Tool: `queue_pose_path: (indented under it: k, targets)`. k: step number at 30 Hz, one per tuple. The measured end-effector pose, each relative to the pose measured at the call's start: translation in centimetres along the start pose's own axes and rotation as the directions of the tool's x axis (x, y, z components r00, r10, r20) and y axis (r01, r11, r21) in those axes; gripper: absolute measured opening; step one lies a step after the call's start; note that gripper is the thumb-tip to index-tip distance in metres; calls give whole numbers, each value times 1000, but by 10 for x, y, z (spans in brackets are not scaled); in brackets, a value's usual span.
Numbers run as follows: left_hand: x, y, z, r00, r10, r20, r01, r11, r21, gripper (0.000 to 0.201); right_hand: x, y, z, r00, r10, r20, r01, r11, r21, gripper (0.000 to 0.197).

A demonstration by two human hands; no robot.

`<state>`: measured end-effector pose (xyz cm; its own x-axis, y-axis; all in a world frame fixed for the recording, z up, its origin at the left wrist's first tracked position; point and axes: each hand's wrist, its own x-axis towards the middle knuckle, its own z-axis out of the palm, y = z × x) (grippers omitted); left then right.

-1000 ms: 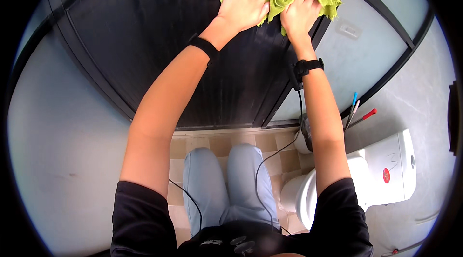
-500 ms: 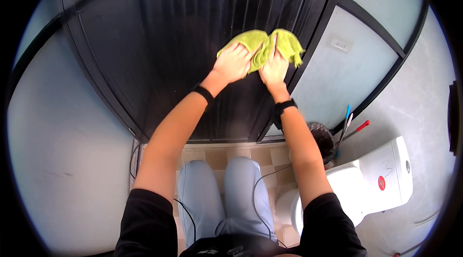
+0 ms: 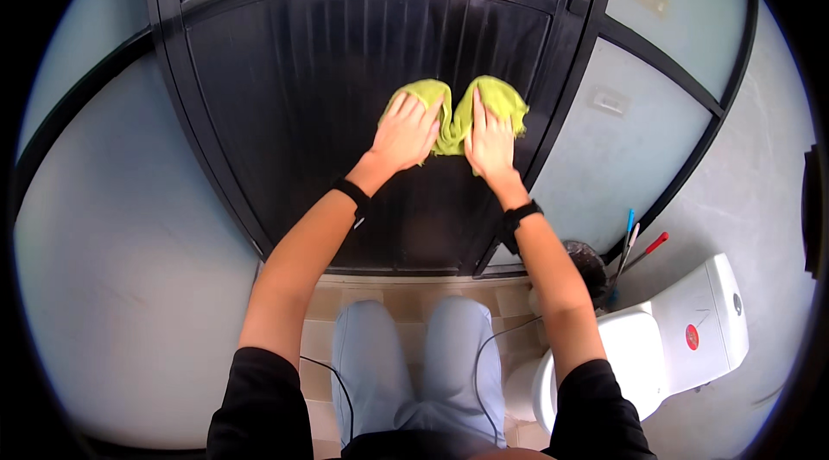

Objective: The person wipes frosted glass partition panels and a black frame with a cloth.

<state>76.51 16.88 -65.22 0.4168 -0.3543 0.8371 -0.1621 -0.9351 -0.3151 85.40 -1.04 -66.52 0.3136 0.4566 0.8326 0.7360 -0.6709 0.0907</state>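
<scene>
Upper centre: left hand [image 3: 404, 135] and right hand [image 3: 490, 146] outstretched flat on cloth [image 3: 451, 137], against black door [image 3: 285, 106]. Lower right: toilet [image 3: 635, 352].

Lime-green cloth [image 3: 451, 139], frayed at right edge, spread in two rounded lobes joined by a crumpled middle. Lies against the black door panel [image 3: 285, 97], right of its centre, about mid-height. Door panel upright, glossy, vertical grooves.
</scene>
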Motion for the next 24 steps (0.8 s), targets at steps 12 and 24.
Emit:
queue_pose_path:
  k: [12, 24]
  targets:
    - [98, -77, -9, 895, 83, -438, 49, 958, 282, 45, 136, -34, 13, 787, -50, -615, -41, 990, -133, 66]
    - [67, -73, -5, 973, 21, -231, -5, 998, 68, 48, 120, -33, 17, 838, -209, -504, 130, 974, -188, 70]
